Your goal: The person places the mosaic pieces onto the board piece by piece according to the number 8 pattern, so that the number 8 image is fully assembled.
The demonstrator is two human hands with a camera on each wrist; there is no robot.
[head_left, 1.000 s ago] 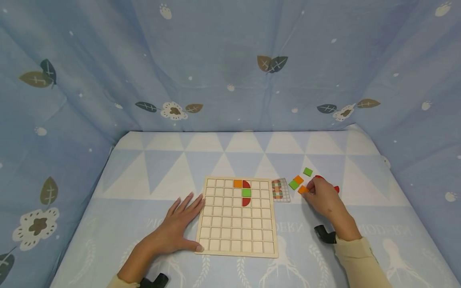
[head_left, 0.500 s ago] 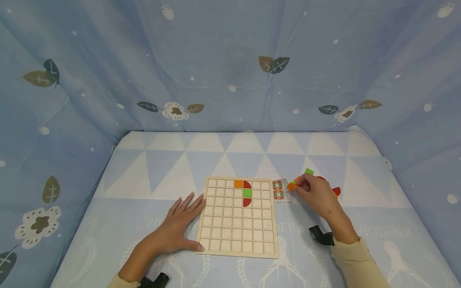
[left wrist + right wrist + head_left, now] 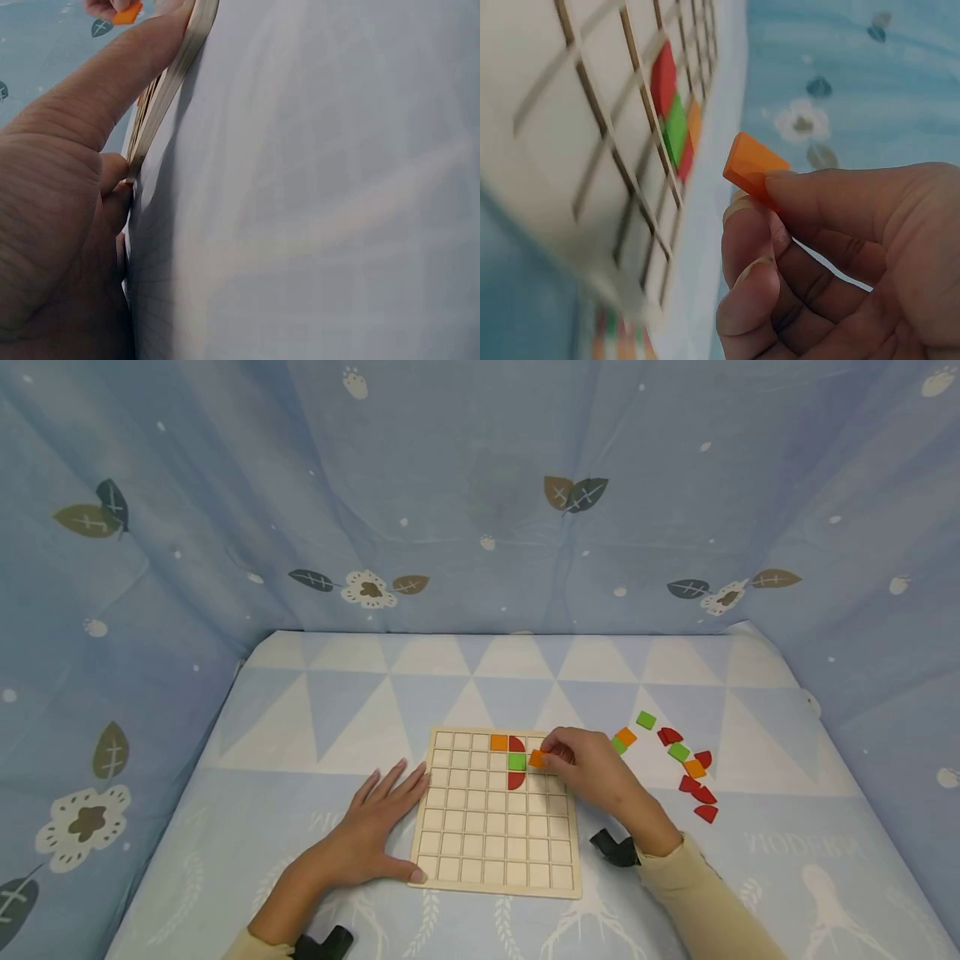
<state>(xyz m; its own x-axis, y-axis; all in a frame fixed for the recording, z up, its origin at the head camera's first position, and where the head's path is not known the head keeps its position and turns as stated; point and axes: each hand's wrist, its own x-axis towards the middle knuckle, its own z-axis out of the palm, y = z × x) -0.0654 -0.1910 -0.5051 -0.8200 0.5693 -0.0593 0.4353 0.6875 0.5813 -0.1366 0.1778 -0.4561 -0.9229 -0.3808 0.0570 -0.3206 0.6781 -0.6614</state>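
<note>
I pinch an orange square tile (image 3: 537, 759) in the fingertips of my right hand (image 3: 592, 770), just above the wooden grid board (image 3: 497, 852), right beside the green tile (image 3: 515, 762) set there. My left hand (image 3: 367, 835) lies flat with fingers straight, thumb against the board's near-left edge. Loose tiles (image 3: 686, 768) lie beyond my right wrist.

Loose tiles lie scattered on the blue-and-white triangle-patterned tablecloth (image 3: 465, 685), to the right of the board: 3 green squares (image 3: 646, 720), 2 orange squares (image 3: 626, 736) and 5 red curved pieces (image 3: 669, 736). A blue cloth backdrop (image 3: 465, 485) printed with leaves and flowers encloses the table on 3 sides.
</note>
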